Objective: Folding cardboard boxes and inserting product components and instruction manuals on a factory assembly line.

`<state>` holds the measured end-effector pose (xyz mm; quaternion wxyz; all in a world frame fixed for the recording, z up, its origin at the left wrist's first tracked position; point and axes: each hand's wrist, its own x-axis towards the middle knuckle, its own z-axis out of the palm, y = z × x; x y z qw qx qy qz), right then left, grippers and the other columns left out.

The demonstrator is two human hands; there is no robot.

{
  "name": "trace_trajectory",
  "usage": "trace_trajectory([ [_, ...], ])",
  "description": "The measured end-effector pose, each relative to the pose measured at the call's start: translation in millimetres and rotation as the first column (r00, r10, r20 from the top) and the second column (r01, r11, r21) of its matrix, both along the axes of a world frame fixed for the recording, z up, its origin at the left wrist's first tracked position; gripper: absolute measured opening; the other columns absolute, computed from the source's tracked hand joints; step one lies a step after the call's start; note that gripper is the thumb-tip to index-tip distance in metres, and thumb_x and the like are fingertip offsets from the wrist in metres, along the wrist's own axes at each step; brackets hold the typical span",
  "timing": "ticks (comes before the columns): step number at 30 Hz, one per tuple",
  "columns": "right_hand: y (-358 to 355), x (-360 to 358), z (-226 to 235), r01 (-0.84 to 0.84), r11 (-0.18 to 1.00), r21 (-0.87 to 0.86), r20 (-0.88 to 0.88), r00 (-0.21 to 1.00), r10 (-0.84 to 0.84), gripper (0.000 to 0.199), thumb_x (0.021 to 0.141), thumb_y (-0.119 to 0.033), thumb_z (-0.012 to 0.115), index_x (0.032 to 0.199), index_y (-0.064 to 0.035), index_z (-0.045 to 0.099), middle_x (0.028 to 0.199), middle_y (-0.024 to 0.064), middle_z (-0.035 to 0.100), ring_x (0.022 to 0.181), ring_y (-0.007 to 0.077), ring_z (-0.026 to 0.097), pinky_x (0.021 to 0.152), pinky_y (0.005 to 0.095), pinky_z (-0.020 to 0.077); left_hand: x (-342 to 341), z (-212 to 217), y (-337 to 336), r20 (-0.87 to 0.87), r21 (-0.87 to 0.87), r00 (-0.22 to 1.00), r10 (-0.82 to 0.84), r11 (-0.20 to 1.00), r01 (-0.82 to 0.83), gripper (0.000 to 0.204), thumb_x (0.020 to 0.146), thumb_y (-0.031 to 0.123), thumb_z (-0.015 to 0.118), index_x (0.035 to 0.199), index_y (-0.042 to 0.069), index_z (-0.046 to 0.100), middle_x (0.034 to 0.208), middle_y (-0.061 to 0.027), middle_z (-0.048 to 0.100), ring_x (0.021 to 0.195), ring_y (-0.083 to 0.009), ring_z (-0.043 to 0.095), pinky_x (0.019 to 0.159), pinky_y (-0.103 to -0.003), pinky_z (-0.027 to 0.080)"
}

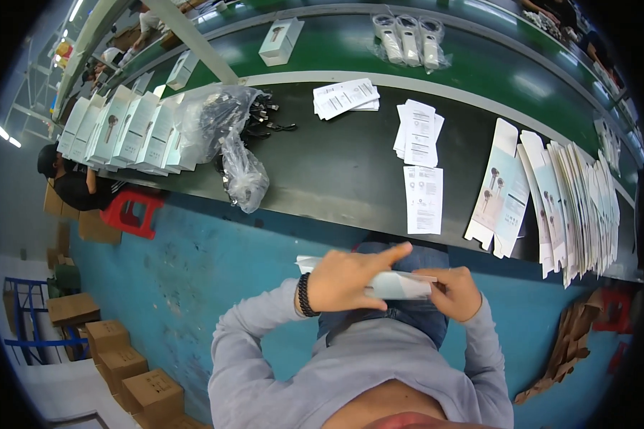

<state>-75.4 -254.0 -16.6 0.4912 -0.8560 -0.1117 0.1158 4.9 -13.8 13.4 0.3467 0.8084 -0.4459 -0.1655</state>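
Both my hands hold a flat, unfolded white and pale blue carton [397, 284] in front of my lap. My left hand [350, 279], with a black bead bracelet at the wrist, lies over the carton's top with the index finger stretched out. My right hand [454, 292] pinches the carton's right end. A fanned stack of the same flat cartons [565, 207] lies on the dark table [336, 171] to the right. A printed leaflet [423, 200] lies just beyond my hands.
More leaflet piles [417, 132], [345, 97] lie on the table. A row of assembled white boxes [125, 129] and clear bags of black parts [225, 129] sit at left. A green conveyor [494, 79] carries a box [280, 40] and bagged white items [408, 39]. Brown cardboard boxes [122, 357] stand on the floor.
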Motion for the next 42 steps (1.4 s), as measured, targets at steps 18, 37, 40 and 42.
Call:
trace_trajectory([
  [18, 64.4, 39.7, -22.0, 0.165, 0.804, 0.571, -0.148, 0.984, -0.097, 0.064, 0.081, -0.019, 0.065, 0.132, -0.0029, 0.031, 0.117, 0.0143, 0.051, 0.108, 0.0199, 0.05, 0.088, 0.0322, 0.0406, 4.0, -70.7, 3.0, -0.718, -0.684, 0.577, -0.389, 0.547, -0.482, 0.116, 0.054, 0.048, 0.083, 0.138, 0.002, 0.018, 0.139, -0.0155, 0.029, 0.129, -0.0268, 0.028, 0.103, -0.042, 0.027],
  [37, 75.2, 33.5, -43.8, 0.198, 0.799, 0.567, 0.212, 0.903, -0.374, 0.085, 0.071, -0.037, 0.073, 0.136, -0.0051, 0.029, 0.117, 0.0164, 0.044, 0.105, 0.0288, 0.046, 0.089, 0.0347, 0.037, 10.6, -27.3, -1.0, 0.178, -0.225, 0.975, 0.131, 0.97, -0.09, 0.061, 0.089, 0.049, 0.037, 0.128, 0.001, 0.043, 0.123, -0.0209, 0.048, 0.13, -0.0422, 0.024, 0.103, -0.059, 0.003],
  [40, 78.2, 35.4, -36.0, 0.13, 0.847, 0.515, 0.336, 0.879, -0.339, 0.077, 0.076, -0.039, 0.068, 0.133, -0.0035, 0.031, 0.117, 0.0146, 0.043, 0.103, 0.0237, 0.044, 0.087, 0.0324, 0.0368, 8.4, -35.5, -5.2, 0.083, -0.398, 0.975, 0.208, 0.903, -0.159, 0.051, 0.089, 0.037, 0.047, 0.127, 0.003, 0.043, 0.122, -0.025, 0.047, 0.126, -0.0435, 0.03, 0.102, -0.058, 0.015],
  [42, 91.9, 31.6, -30.6, 0.169, 0.546, 0.821, 0.051, 0.93, -0.364, 0.066, 0.081, -0.038, 0.063, 0.129, -0.0022, 0.035, 0.119, 0.0132, 0.042, 0.104, 0.0202, 0.042, 0.088, 0.0321, 0.0365, 5.0, -44.9, -13.6, 0.027, -0.575, 0.98, 0.198, 0.805, -0.146, 0.047, 0.084, 0.014, 0.053, 0.128, 0.005, 0.04, 0.118, -0.0261, 0.047, 0.116, -0.0416, 0.042, 0.097, -0.053, 0.03],
])
